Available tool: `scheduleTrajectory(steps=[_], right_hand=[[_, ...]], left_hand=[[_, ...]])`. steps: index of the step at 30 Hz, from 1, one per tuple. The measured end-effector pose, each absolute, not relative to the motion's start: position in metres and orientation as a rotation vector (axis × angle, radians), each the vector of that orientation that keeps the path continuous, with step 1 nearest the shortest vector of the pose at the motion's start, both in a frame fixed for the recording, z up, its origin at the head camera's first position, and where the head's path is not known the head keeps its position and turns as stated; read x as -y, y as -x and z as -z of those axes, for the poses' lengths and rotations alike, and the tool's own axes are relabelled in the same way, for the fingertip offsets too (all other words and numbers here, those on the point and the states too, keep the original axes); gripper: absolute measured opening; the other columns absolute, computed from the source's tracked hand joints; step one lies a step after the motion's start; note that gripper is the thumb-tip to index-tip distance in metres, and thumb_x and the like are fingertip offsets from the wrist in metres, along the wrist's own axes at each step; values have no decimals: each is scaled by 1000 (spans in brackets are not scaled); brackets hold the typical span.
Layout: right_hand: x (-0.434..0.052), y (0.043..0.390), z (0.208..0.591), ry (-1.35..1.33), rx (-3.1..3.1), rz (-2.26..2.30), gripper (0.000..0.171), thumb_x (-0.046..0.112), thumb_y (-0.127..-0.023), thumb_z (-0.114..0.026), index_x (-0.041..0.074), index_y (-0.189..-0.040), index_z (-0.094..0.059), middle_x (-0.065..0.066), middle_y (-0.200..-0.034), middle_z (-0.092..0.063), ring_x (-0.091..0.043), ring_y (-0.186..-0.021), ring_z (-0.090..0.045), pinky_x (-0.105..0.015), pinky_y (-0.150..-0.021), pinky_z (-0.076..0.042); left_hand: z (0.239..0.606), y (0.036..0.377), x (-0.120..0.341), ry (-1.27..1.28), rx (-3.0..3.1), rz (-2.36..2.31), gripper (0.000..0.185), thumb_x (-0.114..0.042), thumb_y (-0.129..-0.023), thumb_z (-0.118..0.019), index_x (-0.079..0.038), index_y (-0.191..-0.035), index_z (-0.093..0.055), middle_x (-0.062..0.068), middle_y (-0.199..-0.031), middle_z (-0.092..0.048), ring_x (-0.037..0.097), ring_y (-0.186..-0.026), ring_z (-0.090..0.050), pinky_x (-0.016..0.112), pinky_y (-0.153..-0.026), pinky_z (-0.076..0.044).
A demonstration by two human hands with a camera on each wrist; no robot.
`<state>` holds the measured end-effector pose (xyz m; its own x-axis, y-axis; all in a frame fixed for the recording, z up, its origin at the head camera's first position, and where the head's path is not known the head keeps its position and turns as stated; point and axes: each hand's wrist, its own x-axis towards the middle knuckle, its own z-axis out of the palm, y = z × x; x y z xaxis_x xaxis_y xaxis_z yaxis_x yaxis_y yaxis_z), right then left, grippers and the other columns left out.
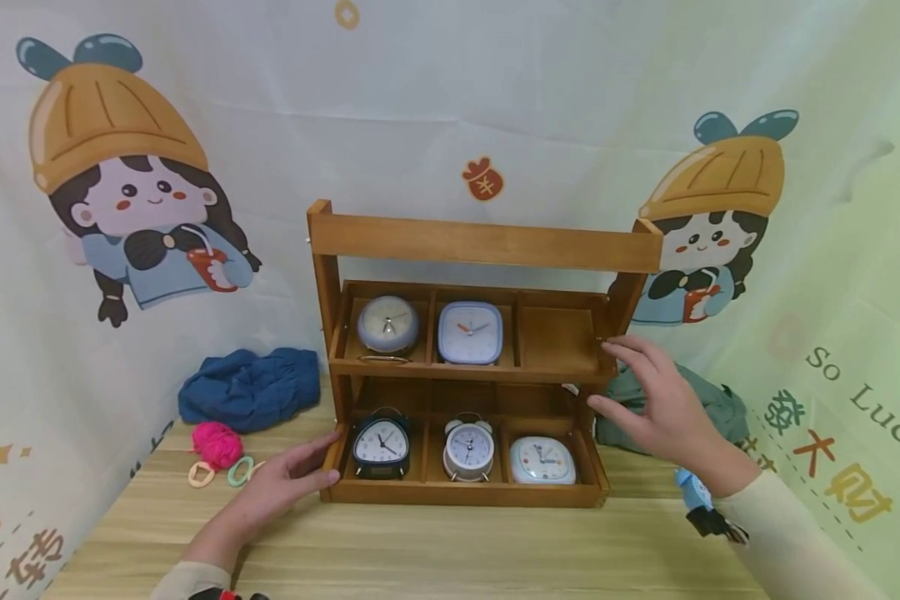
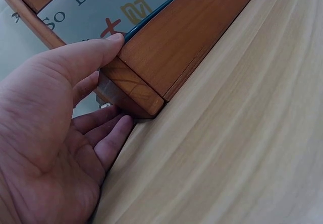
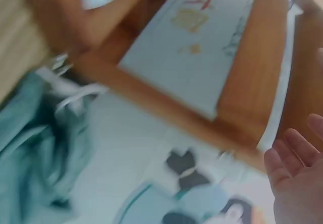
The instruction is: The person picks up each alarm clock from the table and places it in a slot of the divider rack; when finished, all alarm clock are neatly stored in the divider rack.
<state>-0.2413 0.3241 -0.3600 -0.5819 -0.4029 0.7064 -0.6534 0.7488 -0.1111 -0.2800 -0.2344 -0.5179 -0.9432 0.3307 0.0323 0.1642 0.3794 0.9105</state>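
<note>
A two-tier wooden shelf (image 1: 465, 495) stands on the table, divided into compartments. Its upper tier holds a round clock (image 1: 387, 324) on the left and a blue-rimmed square clock (image 1: 470, 332) in the middle; the right compartment is bare. Below, from left to right, sit a black rounded-triangle clock (image 1: 381, 444), a white twin-bell alarm clock (image 1: 468, 451) and a white rounded clock (image 1: 543, 461). My left hand (image 1: 281, 483) grips the shelf's lower left front corner, thumb on its edge and fingers around the side. With fingers spread and relaxed, my right hand (image 1: 663, 404) is by the upper tier's right end.
Left of the shelf lie a blue cloth (image 1: 251, 389), a pink yarn ball (image 1: 217, 446) and small rings (image 1: 201, 474). A grey-green cloth (image 1: 708, 408) lies at the right, partly behind my right hand. Printed fabric (image 1: 412, 142) hangs behind and along both sides.
</note>
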Motion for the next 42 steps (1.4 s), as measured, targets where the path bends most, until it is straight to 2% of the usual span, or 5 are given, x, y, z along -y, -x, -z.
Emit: scheduleTrajectory(steps=[4, 15, 23, 31, 42], right_hand=[[-360, 224, 373, -705, 2323, -508, 80, 17, -86, -97, 2, -154, -60, -19, -155, -57, -41, -139, -56, -31, -110, -45], [-452, 208, 415, -531, 2832, -666, 76, 30, -97, -89, -1, -157, -56, -33, -153, -52, -60, -137, -51, -79, -99, -48], [-492, 206, 443, -433, 3050, -886, 77, 26, -97, -87, -13, -155, -53, -41, -151, -52, -66, -134, -53, -70, -97, -56], [-507, 206, 455, -376, 3131, -914, 87, 27, -90, -95, -13, -155, -51, -37, -148, -58, -30, -116, -62, -42, -84, -52], [-507, 205, 454, -366, 3163, -998, 95, 27, -84, -99, -10, -157, -51, -29, -142, -62, -26, -106, -58, -37, -82, -49]], left_hand=[[516, 279, 233, -443, -2480, -1598, 69, -37, -107, -77, -19, -169, -51, 11, -174, -45, 42, -159, -44, 37, -121, -44], [515, 278, 232, -443, -2485, -1587, 70, -36, -108, -76, -15, -169, -49, 13, -175, -44, 42, -158, -44, 23, -116, -44], [515, 278, 232, -447, -2465, -1616, 69, -34, -108, -76, -15, -170, -49, 13, -176, -42, 43, -159, -42, 18, -113, -42], [518, 278, 232, -443, -2444, -1648, 70, -32, -108, -77, -15, -170, -49, 13, -176, -41, 39, -163, -37, 16, -112, -39], [516, 278, 232, -429, -2428, -1649, 69, -32, -108, -76, -16, -170, -49, 12, -177, -41, 41, -162, -38, 16, -111, -40]])
